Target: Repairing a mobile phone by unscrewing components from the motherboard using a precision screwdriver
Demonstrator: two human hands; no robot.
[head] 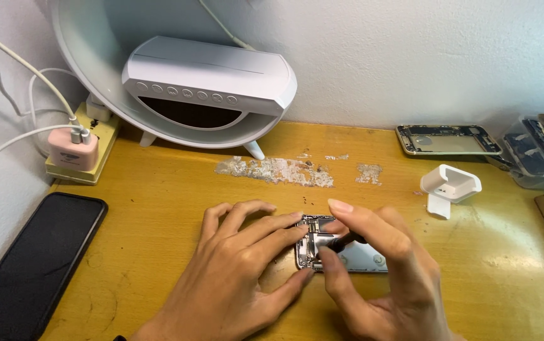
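An opened phone body (322, 243) with bare circuitry lies flat on the wooden desk (158, 208) near its front middle. My left hand (234, 278) rests on the desk with its fingers spread, the fingertips pressing the phone's left edge. My right hand (385, 271) covers the phone's right part and pinches a thin dark tool (346, 240), whose tip points at the circuitry. Most of the phone is hidden under my hands.
A black phone (38, 259) lies screen up at the front left. At the back stand a white round lamp-speaker (209, 82) and a yellow power strip with a pink charger (73, 148). A hollow phone frame (448, 140), a small white holder (450, 185) and a box of parts (540, 151) sit at right.
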